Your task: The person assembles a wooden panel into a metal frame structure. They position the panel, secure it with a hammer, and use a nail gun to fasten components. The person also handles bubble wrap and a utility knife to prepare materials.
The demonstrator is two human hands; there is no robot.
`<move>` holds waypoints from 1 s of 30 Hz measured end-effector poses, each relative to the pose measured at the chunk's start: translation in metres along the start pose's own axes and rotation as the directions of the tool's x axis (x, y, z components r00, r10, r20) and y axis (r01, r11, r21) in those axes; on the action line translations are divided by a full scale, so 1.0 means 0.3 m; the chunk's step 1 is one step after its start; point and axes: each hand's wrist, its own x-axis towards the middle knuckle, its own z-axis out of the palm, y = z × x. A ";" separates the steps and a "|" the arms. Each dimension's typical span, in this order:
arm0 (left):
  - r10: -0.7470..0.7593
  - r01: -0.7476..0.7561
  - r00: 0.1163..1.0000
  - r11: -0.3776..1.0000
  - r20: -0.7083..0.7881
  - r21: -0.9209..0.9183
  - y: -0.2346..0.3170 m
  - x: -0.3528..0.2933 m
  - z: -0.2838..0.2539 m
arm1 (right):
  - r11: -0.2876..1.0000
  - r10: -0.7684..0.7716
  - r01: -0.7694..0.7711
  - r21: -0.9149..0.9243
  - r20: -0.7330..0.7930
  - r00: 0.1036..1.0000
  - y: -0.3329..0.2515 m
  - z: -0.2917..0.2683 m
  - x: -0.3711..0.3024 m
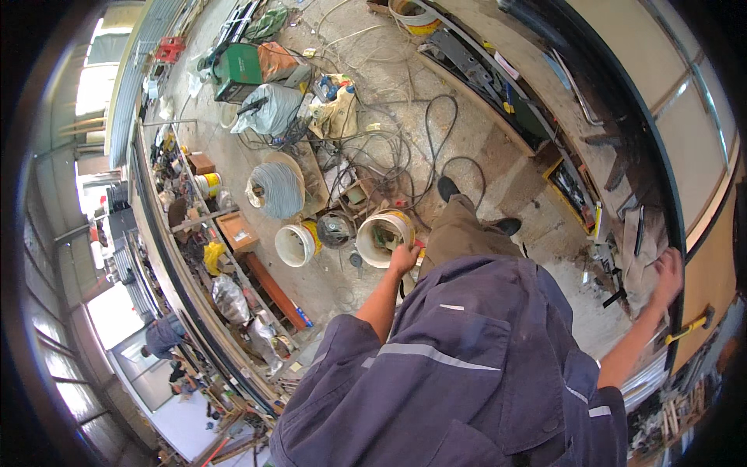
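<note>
My left hand [404,258] is closed on the rim of a white bucket [364,246] with a yellow-and-red label, which stands beside my legs. Something greenish lies inside it, too shaded to name. Out to the right, my right hand [667,279] reaches to the black edge [675,233] of a bench-like frame, its fingers apart and seemingly holding nothing. Next to those fingers hangs a beige cloth [644,247] with a dark bar in front of it. A second white bucket [293,247] and a dark round container [335,230] stand left of the first bucket.
A grey wire coil [278,191], tangled cables [405,156] and a green machine [238,72] cover the floor ahead. Cluttered shelving [233,233] runs along the left. A yellow-handled hammer [691,324] is at the right. Another person [163,336] bends over at the far left.
</note>
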 end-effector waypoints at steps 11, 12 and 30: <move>0.088 -0.166 0.974 0.902 -0.207 -0.399 0.189 0.373 -0.375 | 0.989 0.134 -0.048 -0.143 0.690 0.711 -0.282 1.013 -0.411; 0.108 -0.207 0.958 0.901 -0.265 -0.381 0.134 0.398 -0.384 | 0.983 0.149 -0.021 -0.180 0.734 0.662 -0.248 1.051 -0.386; -0.523 0.319 0.829 0.734 -0.199 -0.599 -0.312 0.265 -0.486 | 0.887 0.050 0.414 -0.205 0.933 0.355 -0.743 2.367 -0.049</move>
